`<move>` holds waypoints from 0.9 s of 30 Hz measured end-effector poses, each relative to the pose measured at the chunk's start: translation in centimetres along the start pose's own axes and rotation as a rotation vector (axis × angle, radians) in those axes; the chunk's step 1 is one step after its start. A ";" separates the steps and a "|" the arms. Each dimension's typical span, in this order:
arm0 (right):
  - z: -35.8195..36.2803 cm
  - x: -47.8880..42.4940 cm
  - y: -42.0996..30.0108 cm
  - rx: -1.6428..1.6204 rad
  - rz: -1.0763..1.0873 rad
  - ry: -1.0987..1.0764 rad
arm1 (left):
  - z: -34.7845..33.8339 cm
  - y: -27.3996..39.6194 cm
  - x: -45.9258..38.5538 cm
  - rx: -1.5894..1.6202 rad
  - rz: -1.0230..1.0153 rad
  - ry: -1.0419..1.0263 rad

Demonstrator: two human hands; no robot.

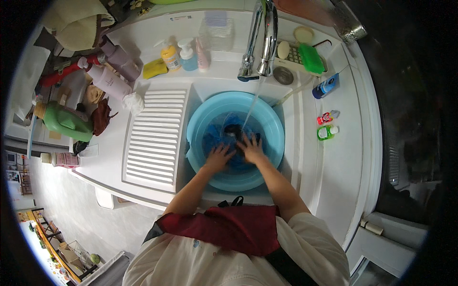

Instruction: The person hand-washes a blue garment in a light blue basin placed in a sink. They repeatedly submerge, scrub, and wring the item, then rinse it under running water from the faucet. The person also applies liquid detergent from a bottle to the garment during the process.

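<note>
A light-blue plastic basin [236, 184] stands in the white sink, with dark blue and black cloth [232, 130] lying in water inside it. My left hand [219, 157] is over the cloth on the basin's left side, fingers spread. To its right, my right hand [251, 148] rests at the cloth with its fingers apart. Neither hand shows a grip on the cloth, though the fingertips are partly hard to make out against it. From the chrome faucet [266, 53] a thin stream of water falls into the basin, just beyond my right hand.
Left of the basin is a ribbed washboard [154, 136]. Behind it stand a yellow sponge [155, 68] and pump bottles [188, 55]. More bottles, among them a green jug [66, 121], crowd the left. A soap tray [286, 64], tube [325, 86] and small green bottle [326, 132] are at the right.
</note>
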State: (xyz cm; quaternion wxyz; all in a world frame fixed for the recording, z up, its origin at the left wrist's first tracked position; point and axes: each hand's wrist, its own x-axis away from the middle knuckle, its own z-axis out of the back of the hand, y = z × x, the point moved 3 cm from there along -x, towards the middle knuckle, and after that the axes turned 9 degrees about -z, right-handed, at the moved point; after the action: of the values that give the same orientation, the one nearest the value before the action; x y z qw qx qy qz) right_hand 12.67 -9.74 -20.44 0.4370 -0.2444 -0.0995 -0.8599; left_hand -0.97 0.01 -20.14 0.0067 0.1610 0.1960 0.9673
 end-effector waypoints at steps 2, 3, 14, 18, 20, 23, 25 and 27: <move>-2.7 0.1 -0.4 0.036 0.095 -0.051 | -1.3 0.0 0.1 -0.006 0.022 -0.203; -3.0 0.3 -0.6 0.016 0.126 -0.096 | -2.2 -0.3 0.0 0.040 0.029 -0.268; -2.6 -2.3 -0.5 -0.304 -0.298 0.127 | -3.2 -1.3 0.0 0.048 0.117 -0.339; -1.9 -5.3 3.4 -1.022 -0.411 -0.187 | -1.2 -0.6 0.6 0.062 0.172 -0.292; -5.2 -6.0 5.9 -1.509 -0.451 -0.154 | -0.5 -0.1 -0.3 0.095 0.139 -0.261; -2.9 -3.3 4.9 -2.005 -0.282 -0.277 | -1.4 -1.0 0.1 0.205 0.136 -0.249; 0.7 0.3 3.5 -2.243 -0.189 -0.299 | -2.5 -1.6 0.3 0.248 0.138 -0.204; 1.9 2.6 3.0 -2.454 -0.109 -0.290 | -2.1 -1.2 0.3 0.215 0.142 -0.202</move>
State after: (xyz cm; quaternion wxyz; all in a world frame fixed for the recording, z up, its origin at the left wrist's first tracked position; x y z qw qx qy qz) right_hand 14.46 -12.63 -17.63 -0.1326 -0.5809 0.7148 -0.3661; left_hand -2.00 0.38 -22.35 -0.0594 0.2707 0.2847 0.9177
